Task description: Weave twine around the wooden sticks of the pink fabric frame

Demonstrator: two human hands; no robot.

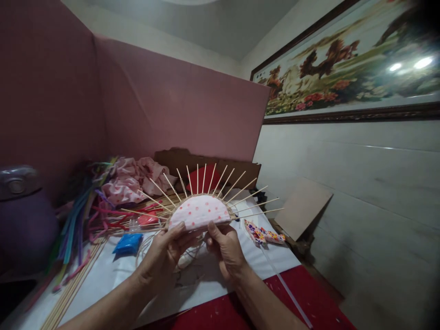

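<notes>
I hold up a half-round piece covered in white cloth with pink dots [199,212]. Several thin wooden sticks [220,181] fan out from its curved edge. My left hand [164,255] grips its lower left edge, fingers closed on it. My right hand [225,250] pinches the lower right edge, thumb on the front. Both hands hold the piece above a white sheet [113,270] on the table.
Pink dotted fabric [132,183] and coloured strips [77,215] lie at the left. A blue packet [128,243], long sticks [74,286] and a colourful beaded item [263,235] rest on the table. A cardboard piece [302,208] leans on the right wall. Red cloth [275,307] covers the near edge.
</notes>
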